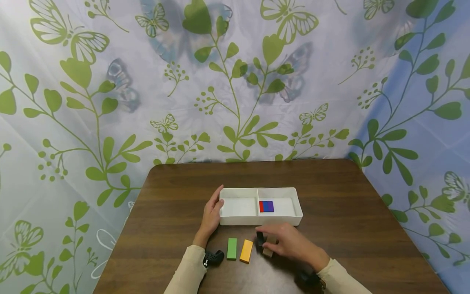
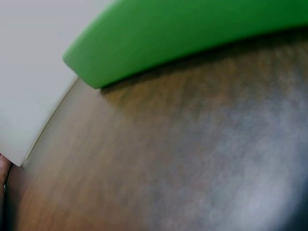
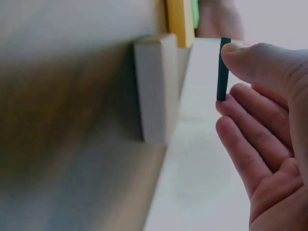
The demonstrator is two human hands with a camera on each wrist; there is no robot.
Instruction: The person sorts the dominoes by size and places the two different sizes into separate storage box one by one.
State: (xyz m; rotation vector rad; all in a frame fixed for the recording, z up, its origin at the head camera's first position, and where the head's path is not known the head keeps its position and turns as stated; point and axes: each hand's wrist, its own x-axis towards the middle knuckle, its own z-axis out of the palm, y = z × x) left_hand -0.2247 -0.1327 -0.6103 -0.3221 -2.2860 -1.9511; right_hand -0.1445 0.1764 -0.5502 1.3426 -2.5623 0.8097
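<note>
My right hand [image 1: 288,241] pinches a thin black block [image 3: 223,70] between thumb and fingertips, in front of the white two-compartment box [image 1: 257,221]. Close beside that hand, a tan block [image 3: 154,91] stands on the table, partly hidden by the fingers in the head view. My left hand [image 1: 211,212] rests against the box's left wall with straight fingers, its thumb at the rim. A red block [image 1: 261,206], a blue block [image 1: 266,206] and a purple block [image 1: 271,206] sit side by side against the divider, in the right compartment.
Between my forearms, a green block [image 1: 231,249] and a yellow block [image 1: 246,251] lie in front of the box on the brown wooden table [image 1: 330,196]. Behind the table hangs a leaf and butterfly patterned cloth [image 1: 235,102].
</note>
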